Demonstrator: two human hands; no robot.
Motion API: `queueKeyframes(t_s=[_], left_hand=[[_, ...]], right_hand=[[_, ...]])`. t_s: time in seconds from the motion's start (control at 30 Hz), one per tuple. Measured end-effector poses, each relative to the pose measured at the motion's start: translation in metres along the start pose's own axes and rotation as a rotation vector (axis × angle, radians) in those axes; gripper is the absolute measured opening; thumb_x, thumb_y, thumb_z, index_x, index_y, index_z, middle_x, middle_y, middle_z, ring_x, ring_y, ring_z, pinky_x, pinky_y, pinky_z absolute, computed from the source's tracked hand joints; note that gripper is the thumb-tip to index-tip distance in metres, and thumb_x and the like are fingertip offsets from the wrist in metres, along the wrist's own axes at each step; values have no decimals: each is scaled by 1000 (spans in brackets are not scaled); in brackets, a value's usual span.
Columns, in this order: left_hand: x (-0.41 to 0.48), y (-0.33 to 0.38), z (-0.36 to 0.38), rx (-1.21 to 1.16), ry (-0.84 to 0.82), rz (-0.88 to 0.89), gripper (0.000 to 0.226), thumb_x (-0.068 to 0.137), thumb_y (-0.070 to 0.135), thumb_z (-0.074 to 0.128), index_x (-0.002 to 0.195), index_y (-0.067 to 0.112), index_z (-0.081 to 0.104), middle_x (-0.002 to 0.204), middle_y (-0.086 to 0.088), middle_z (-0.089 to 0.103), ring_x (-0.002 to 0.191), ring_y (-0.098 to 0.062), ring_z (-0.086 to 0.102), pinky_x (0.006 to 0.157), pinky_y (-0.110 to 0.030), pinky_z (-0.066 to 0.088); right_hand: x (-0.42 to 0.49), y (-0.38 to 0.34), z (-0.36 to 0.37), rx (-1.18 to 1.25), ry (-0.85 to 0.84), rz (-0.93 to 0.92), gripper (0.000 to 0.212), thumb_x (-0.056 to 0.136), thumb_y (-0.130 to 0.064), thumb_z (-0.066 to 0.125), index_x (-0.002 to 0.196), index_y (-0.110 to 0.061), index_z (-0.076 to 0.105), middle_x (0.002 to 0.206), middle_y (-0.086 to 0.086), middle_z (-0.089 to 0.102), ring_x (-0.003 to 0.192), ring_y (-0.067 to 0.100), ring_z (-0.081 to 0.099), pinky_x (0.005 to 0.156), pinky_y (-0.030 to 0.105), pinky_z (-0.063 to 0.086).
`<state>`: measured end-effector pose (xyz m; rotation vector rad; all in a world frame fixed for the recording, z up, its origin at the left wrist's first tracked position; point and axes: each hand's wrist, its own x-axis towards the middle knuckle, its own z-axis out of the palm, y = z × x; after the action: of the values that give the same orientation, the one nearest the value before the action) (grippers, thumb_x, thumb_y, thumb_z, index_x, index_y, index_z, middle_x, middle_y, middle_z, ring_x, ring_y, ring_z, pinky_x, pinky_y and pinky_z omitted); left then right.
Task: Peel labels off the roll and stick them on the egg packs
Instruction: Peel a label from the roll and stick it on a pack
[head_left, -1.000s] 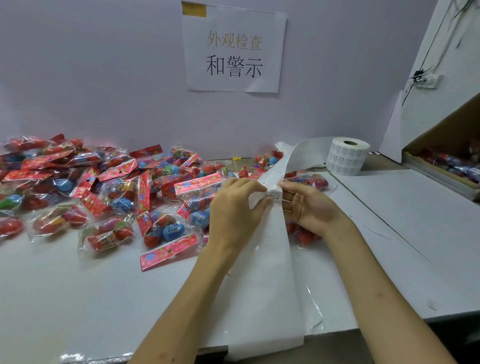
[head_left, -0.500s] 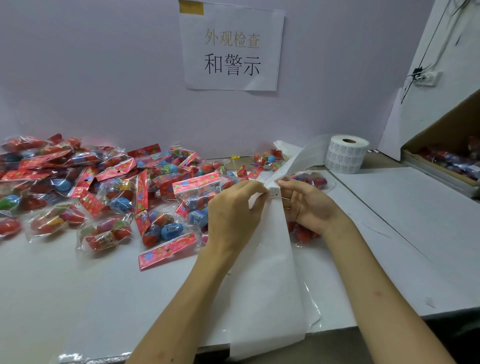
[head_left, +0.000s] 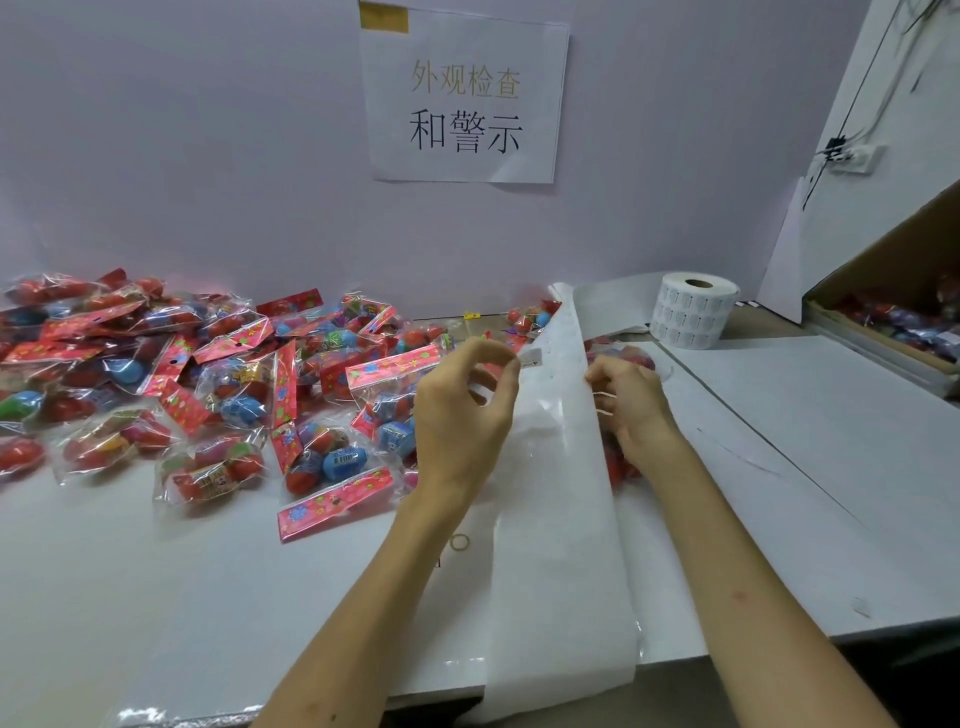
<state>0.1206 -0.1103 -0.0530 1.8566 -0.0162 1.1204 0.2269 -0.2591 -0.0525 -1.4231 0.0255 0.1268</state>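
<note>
L hand (head_left: 467, 410) is pinching a label (head_left: 531, 358) betw. thumb & forefinger, at the backing strip's (head_left: 561, 519) left edge. R hand (head_left: 631, 410) is gripping the strip's right edge, over an egg pack (head_left: 640, 360). Roll (head_left: 693, 317) is standing rear right; pile of egg packs (head_left: 234, 374) is lying left.

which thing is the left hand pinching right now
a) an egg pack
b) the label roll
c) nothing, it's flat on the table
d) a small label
d: the left hand pinches a small label at its fingertips, just beside the white backing strip whose edge the right hand grips; the label roll stands untouched at the back, and the egg packs lie on the table.
</note>
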Motion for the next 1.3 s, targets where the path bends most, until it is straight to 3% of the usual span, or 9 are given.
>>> queueKeyframes(t_s=[0.1, 0.2, 0.33, 0.43, 0.57, 0.77, 0.93, 1.07, 1.3], left_hand=[[3, -1, 0, -68, -7, -141, 7, 95, 14, 71, 101, 11, 73, 94, 3, 72, 79, -13, 69, 69, -18, 57], [3, -4, -2, -42, -22, -166, 7, 94, 8, 68, 99, 12, 71, 93, 2, 72, 79, -16, 68, 69, -18, 57], [0, -7, 1, 135, -107, -137, 19, 93, 0, 61, 101, 14, 68, 97, 6, 71, 83, -7, 66, 75, -26, 59], [-3, -8, 3, 217, -139, -92, 26, 89, -5, 57, 104, 14, 66, 100, 4, 72, 85, -11, 65, 76, -32, 59], [-3, -8, 3, 225, -135, -77, 29, 86, -7, 56, 105, 13, 66, 101, 2, 72, 89, -14, 66, 78, -32, 57], [-4, -10, 4, 239, -124, -43, 28, 89, -5, 58, 107, 12, 72, 105, 0, 73, 89, -13, 63, 82, -29, 57], [0, -8, 2, 206, -28, -57, 47, 92, -10, 52, 133, 10, 65, 118, -6, 72, 106, -19, 66, 96, -35, 56], [5, -3, -4, 199, 282, -119, 50, 80, -12, 48, 116, 14, 71, 110, 0, 72, 99, -12, 57, 91, -37, 48], [12, -10, -17, 41, 507, -631, 48, 82, -14, 44, 98, 28, 61, 109, 8, 64, 105, -19, 59, 99, -53, 48]], right_hand=[[3, 5, -3, -352, 317, -280, 9, 80, -2, 63, 87, -8, 65, 80, 3, 69, 69, 18, 63, 68, 31, 54], [-4, 1, 0, -432, 426, -681, 15, 84, 2, 63, 87, -13, 65, 81, -6, 65, 74, 5, 60, 73, 31, 55], [-19, 2, 16, -530, 385, -1052, 20, 82, 4, 59, 89, -9, 72, 86, 1, 66, 69, 7, 55, 65, 21, 49], [-28, 10, 29, -637, 173, -1195, 24, 80, 5, 61, 95, -9, 74, 90, 2, 65, 74, 12, 55, 70, 19, 46], [-29, 16, 37, -729, -4, -1175, 20, 80, 4, 70, 95, -9, 74, 87, 3, 67, 71, 16, 56, 69, 27, 49], [-24, 17, 33, -726, 2, -1160, 14, 81, -2, 77, 82, -13, 68, 77, -2, 62, 65, 12, 52, 63, 23, 44], [-23, 18, 33, -721, -6, -1099, 14, 82, -3, 76, 76, -10, 66, 72, -1, 62, 61, 13, 53, 61, 26, 48], [-25, 17, 32, -601, -10, -985, 19, 89, -4, 70, 103, -16, 72, 69, -3, 64, 63, 10, 60, 61, 12, 49], [-25, 22, 34, -656, -266, -728, 73, 93, -12, 64, 156, -33, 33, 79, -5, 73, 54, 13, 64, 66, 27, 58]])
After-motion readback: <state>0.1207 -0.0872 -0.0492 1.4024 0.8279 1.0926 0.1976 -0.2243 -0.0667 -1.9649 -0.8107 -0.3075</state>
